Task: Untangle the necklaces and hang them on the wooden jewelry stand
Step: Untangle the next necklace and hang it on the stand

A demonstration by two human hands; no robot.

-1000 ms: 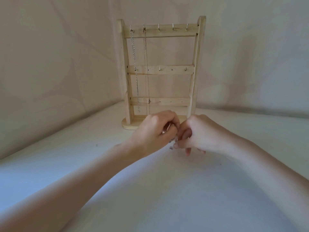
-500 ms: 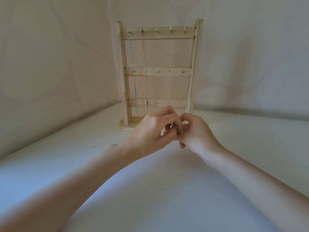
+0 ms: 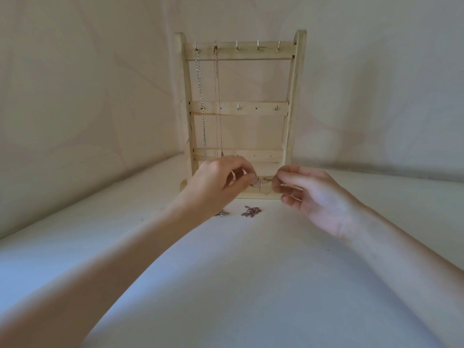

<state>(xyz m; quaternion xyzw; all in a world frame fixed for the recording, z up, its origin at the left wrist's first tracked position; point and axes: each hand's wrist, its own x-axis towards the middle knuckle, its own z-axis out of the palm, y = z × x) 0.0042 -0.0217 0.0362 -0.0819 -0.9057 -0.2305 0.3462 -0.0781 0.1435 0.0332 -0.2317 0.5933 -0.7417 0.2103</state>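
Head view: your left hand and right hand pinch a tangled chain taut; next, tease it apart, then hook it on the wooden jewelry stand

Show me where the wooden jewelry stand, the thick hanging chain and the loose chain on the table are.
wooden jewelry stand (image 3: 298, 96): head view, right upright post.
thick hanging chain (image 3: 200, 101): head view, middle of its length.
loose chain (image 3: 251, 211): head view, middle of the small pile.
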